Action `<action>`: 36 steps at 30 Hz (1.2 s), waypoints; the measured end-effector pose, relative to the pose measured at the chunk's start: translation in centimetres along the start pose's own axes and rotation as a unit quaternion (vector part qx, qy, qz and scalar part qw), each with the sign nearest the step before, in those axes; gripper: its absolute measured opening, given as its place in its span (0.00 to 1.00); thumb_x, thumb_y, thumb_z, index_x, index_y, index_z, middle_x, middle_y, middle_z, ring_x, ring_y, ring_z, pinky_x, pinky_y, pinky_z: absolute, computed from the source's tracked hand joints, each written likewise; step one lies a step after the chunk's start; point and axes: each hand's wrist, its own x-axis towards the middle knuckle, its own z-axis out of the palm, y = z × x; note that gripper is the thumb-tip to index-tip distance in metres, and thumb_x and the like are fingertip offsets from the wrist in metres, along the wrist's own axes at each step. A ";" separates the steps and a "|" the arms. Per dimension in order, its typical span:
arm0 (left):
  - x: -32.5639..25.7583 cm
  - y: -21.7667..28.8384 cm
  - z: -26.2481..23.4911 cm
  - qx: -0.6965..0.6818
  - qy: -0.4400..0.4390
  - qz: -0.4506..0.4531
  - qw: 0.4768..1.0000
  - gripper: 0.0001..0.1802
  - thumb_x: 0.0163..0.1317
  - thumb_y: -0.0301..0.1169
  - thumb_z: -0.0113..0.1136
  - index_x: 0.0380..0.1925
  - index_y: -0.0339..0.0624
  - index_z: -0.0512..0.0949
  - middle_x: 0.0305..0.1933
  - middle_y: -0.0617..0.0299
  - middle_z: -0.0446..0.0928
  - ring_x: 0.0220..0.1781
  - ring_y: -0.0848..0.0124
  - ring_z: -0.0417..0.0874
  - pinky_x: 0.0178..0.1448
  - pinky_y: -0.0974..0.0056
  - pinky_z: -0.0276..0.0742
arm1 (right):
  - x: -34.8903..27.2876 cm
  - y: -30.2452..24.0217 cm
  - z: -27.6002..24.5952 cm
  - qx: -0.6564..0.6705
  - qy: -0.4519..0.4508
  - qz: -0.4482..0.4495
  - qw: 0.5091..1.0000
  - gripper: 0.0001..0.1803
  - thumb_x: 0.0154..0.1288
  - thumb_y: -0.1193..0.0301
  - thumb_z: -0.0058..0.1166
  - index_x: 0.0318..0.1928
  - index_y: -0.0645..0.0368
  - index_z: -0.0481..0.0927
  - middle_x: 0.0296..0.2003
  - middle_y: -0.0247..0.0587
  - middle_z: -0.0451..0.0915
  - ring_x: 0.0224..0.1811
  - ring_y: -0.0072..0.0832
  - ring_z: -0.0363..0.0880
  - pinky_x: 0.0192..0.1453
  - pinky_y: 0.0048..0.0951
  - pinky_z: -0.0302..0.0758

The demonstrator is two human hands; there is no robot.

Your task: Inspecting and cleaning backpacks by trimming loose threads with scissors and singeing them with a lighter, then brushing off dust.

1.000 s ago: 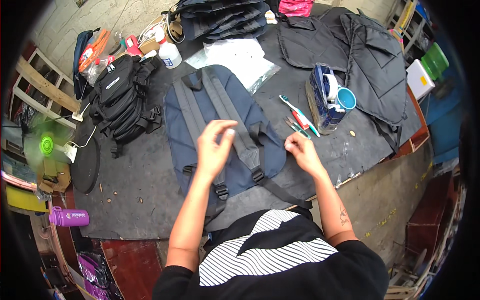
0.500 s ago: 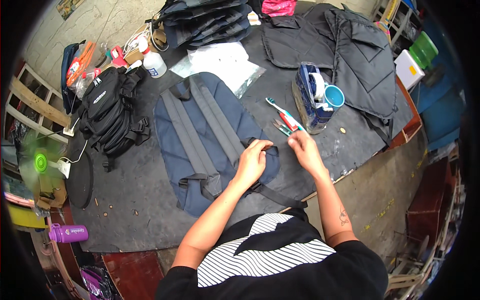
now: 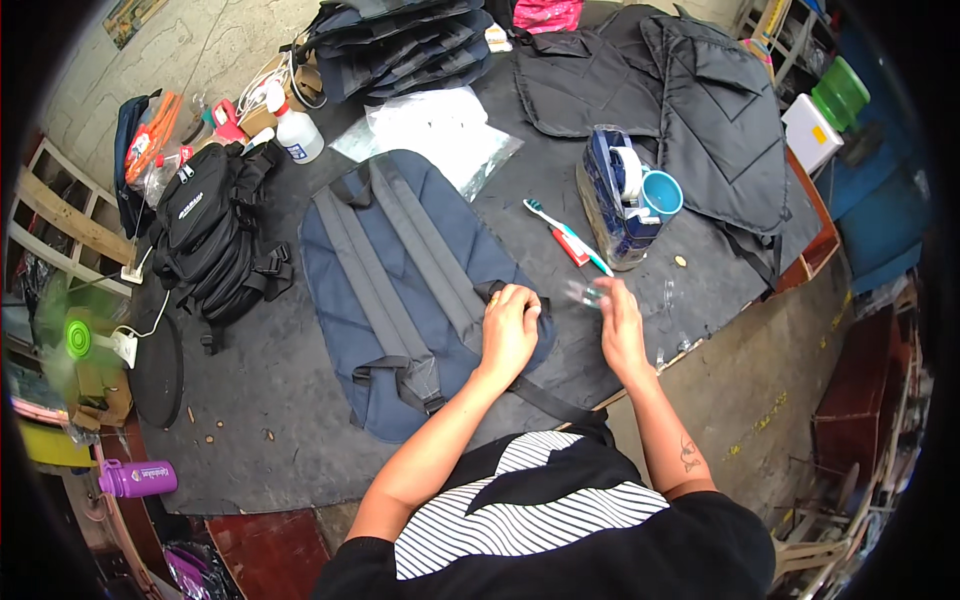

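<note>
A navy backpack panel with two dark grey shoulder straps lies flat before me, its top end pointing away. My left hand is closed on the backpack's right lower edge, by the lower end of one strap. Just to the right, my right hand grips small teal-handled thread snips, smeared by motion, their blades toward the backpack. Beyond that hand lie a teal-and-white toothbrush and a red-handled tool, partly overlapping.
A clear container with tape and a blue cup stands right of the toothbrush. Black quilted panels lie at the far right. A black bag, a spray bottle and stacked dark pieces stand left and behind. A purple bottle lies at left.
My right hand has picked up the thread snips from beside the toothbrush and drawn them back toward me. My left hand stays at the backpack's edge, its fingers more curled.
</note>
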 end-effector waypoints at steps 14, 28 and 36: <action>-0.1 0.3 -0.4 0.008 -0.009 0.000 1.000 0.04 0.54 0.22 0.56 0.28 0.34 0.72 0.39 0.53 0.76 0.43 0.57 0.77 0.51 0.59 0.70 | -1.4 -0.7 1.3 -0.110 -0.016 -0.046 0.993 0.13 0.45 0.73 0.65 0.34 0.59 0.79 0.32 0.40 0.72 0.37 0.39 0.71 0.41 0.37 0.68; 0.4 -10.6 -21.3 0.147 0.252 -0.376 0.880 0.41 0.50 0.36 0.68 0.63 0.39 0.60 0.60 0.43 0.62 0.59 0.52 0.68 0.63 0.55 0.64 | 1.8 -1.3 1.2 -0.106 0.027 -0.069 0.992 0.21 0.49 0.70 0.66 0.45 0.58 0.76 0.45 0.47 0.68 0.53 0.45 0.63 0.58 0.43 0.62; 1.5 -11.0 -21.7 -0.189 0.144 -0.341 0.910 0.20 0.50 0.26 0.67 0.42 0.29 0.74 0.33 0.61 0.76 0.36 0.71 0.77 0.45 0.69 0.73 | 10.3 -10.3 7.5 0.075 -0.152 -0.257 0.951 0.22 0.51 0.67 0.66 0.47 0.57 0.76 0.44 0.44 0.68 0.50 0.41 0.65 0.57 0.37 0.64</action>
